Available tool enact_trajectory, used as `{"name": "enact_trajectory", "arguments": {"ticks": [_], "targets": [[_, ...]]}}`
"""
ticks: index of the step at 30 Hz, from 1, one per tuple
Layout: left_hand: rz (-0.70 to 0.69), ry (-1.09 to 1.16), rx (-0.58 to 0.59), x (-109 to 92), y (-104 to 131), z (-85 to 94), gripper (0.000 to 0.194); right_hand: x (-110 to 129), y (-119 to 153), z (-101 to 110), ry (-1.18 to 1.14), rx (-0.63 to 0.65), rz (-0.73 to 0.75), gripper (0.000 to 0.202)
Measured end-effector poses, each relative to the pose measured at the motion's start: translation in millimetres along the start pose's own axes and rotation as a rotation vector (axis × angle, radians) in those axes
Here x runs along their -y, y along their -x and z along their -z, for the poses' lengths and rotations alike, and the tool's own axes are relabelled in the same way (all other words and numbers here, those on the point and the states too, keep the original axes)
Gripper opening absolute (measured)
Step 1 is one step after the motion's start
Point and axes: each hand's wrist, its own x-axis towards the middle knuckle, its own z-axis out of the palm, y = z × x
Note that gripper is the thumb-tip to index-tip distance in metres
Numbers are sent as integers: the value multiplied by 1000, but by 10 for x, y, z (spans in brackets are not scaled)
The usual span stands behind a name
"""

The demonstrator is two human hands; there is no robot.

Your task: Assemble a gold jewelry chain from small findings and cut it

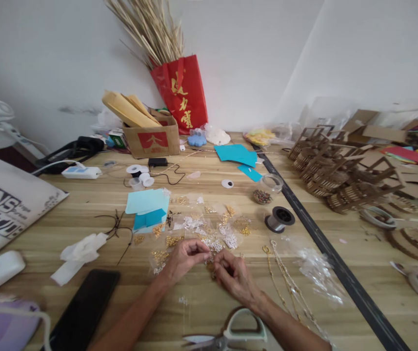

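Over the middle of the wooden table, my left hand and my right hand nearly meet, thumbs and fingertips pinched. Whatever lies between the fingertips is too small to make out. Around and beyond them spread small bags of silver findings and gold findings. A few tiny silver pieces lie nearer me, left of my right forearm. Scissors with a pale green handle rest at the front edge, partly under my right forearm. Gold and silver chains stretch out to the right.
A wire spool and a jar of beads stand right of the findings. Teal cards lie behind left. A black phone is front left. Brown wooden baskets crowd the right; a red bag leans on the wall.
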Motion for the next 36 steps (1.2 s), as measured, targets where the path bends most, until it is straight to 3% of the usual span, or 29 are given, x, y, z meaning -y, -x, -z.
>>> {"name": "enact_trajectory", "arguments": {"ticks": [36], "targets": [[3, 40, 36, 40, 0, -10, 22, -21, 1, 6, 8, -4, 18, 21]]}}
